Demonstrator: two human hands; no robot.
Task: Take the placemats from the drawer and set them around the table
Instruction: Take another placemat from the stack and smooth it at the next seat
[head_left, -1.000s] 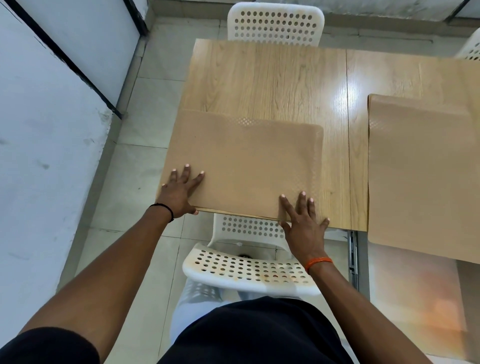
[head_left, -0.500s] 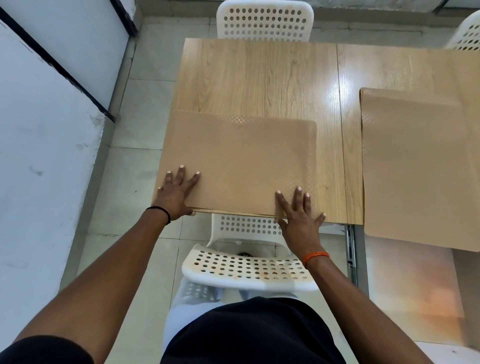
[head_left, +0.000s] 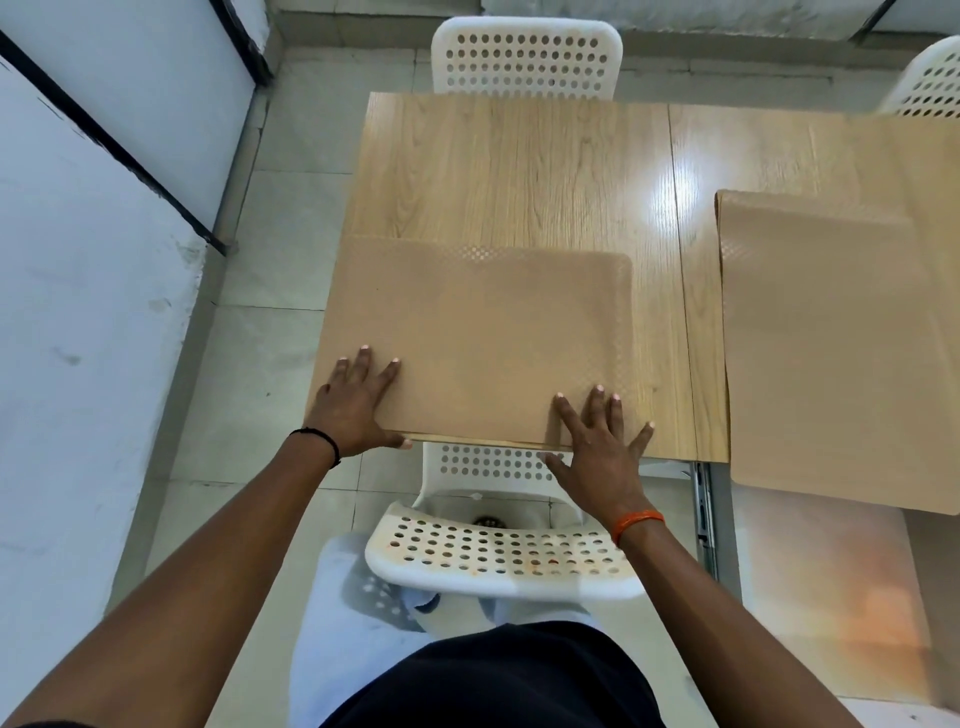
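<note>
Little has shifted since a second ago: the tan placemat (head_left: 478, 338) stays flat at the wooden table's (head_left: 519, 166) near-left corner, left hand (head_left: 353, 405) and right hand (head_left: 597, 447) pressing its near edge with fingers spread, a second placemat (head_left: 831, 338) overhanging at right.

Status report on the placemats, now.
Left hand and right hand flat on the near placemat. It lies at the table edge. Second placemat overhangs the edge. Nothing blocking.

Bare table (head_left: 519, 171) beyond — chair (head_left: 498, 556) blocking near edge
</note>
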